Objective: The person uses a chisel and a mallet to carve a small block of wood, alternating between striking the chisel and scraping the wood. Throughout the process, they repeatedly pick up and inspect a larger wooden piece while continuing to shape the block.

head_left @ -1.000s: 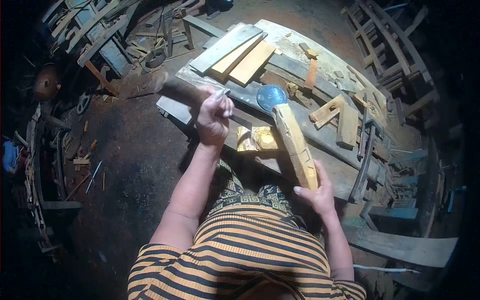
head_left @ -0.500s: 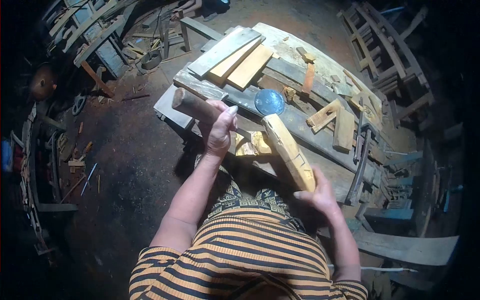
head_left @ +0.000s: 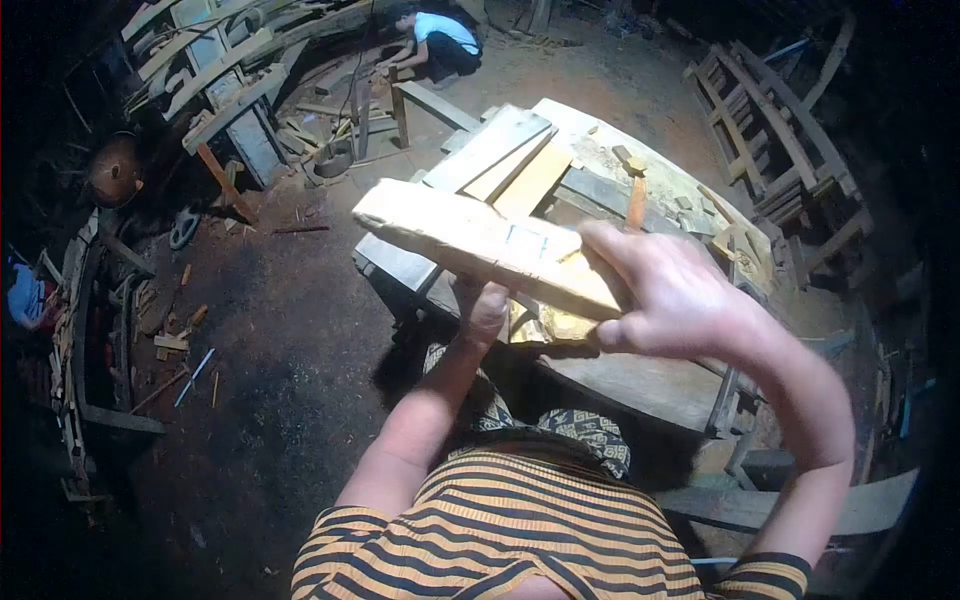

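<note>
A pale, thick wooden block [head_left: 460,235] with pencil lines on its upper face is raised in front of me, over the near side of the bench. My right hand [head_left: 680,295] is closed around its right end, slightly blurred. Below the middle of the block is my left hand [head_left: 488,310], its thumb bent and its fingers mostly hidden. The round wooden handle seen in this fist half a second ago is now hidden behind the block. Under the block, a yellowish piece of wood [head_left: 560,328] lies at the bench's near edge.
On the workbench [head_left: 640,385] lie several boards [head_left: 490,145] and a reddish wood strip [head_left: 636,203]. A person [head_left: 445,48] crouches on the floor beyond. Timber racks [head_left: 790,130] stand at right, stacked planks [head_left: 215,75] at left. A long curved board [head_left: 800,508] is low at right.
My right hand has lifted the block up and left, turning it nearly crosswise over my left hand. The view has tilted up, bringing the crouching person into sight.
</note>
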